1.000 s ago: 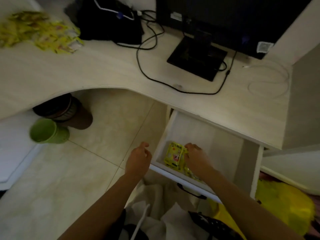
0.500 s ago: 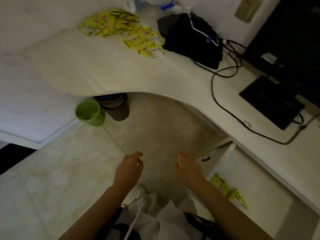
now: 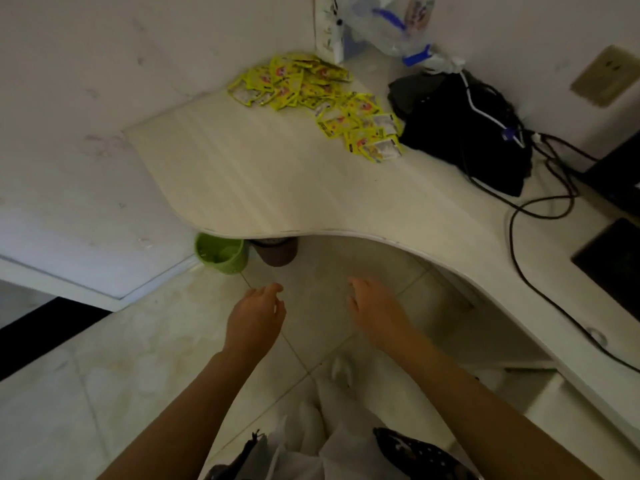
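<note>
Both my hands hang over the tiled floor (image 3: 138,358), and neither one holds or touches anything. My left hand (image 3: 256,317) has its fingers loosely curled, thumb near the forefinger, with nothing between them. My right hand (image 3: 375,311) is turned palm down, its fingers relaxed and only slightly bent. A strip of bare floor shows between the 2 hands.

The yellow packets (image 3: 311,95) lie well ahead of my fingertips, up on the desk (image 3: 277,181), near its far corner by the wall. They form a loose heap in 2 clusters: 1 is straight ahead of my left hand, the other straight ahead of my right hand and a little nearer to me. The desk's curved front edge runs between my hands and the packets.

On the floor ahead and to the left of my left hand stands a green cup (image 3: 221,252), partly under the desk edge. A brown bin (image 3: 275,252) is just beside it, directly ahead of my left hand; I cannot tell whether they touch.

A black bag (image 3: 464,133) sits on the desk just beside the nearer cluster, ahead and to the right of my right hand. Black cables (image 3: 540,202) trail from it across the desk, well to the right of that hand. A clear plastic bag (image 3: 391,26) leans at the wall beyond the packets. White cloth (image 3: 311,427) lies between my forearms.
</note>
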`<action>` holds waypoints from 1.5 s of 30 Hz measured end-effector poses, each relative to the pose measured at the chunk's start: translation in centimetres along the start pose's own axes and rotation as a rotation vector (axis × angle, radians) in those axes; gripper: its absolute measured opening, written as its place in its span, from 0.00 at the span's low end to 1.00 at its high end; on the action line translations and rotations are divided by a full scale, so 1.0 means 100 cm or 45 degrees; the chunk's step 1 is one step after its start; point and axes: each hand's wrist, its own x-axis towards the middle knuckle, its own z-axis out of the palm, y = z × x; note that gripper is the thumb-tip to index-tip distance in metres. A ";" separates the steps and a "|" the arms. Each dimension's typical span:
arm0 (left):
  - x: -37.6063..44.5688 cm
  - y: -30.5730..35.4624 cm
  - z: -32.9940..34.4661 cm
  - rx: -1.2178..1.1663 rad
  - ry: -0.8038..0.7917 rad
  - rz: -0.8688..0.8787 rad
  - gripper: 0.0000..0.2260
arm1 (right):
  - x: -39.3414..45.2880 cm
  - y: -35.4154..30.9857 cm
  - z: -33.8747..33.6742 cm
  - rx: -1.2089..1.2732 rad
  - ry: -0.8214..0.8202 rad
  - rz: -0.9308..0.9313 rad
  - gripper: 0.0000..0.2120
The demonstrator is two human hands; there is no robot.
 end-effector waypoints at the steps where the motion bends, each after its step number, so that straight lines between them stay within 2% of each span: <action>1: 0.014 -0.002 -0.004 0.003 0.012 -0.005 0.12 | 0.016 -0.003 -0.004 0.003 0.011 -0.011 0.17; 7: 0.104 -0.009 -0.022 0.044 0.081 -0.036 0.09 | 0.110 -0.008 -0.035 -0.061 0.081 -0.124 0.15; 18: 0.248 -0.012 -0.033 0.002 0.038 -0.073 0.11 | 0.255 -0.011 -0.089 -0.137 0.046 -0.197 0.17; 34: 0.440 -0.068 -0.069 0.074 -0.117 -0.019 0.11 | 0.420 -0.041 -0.126 -0.145 -0.039 -0.006 0.17; 39: 0.495 -0.096 -0.081 0.075 -0.150 -0.048 0.12 | 0.473 -0.044 -0.137 -0.227 -0.034 0.020 0.15; 45: 0.554 -0.106 -0.085 0.083 -0.172 -0.132 0.13 | 0.542 -0.048 -0.158 -0.173 -0.033 0.039 0.16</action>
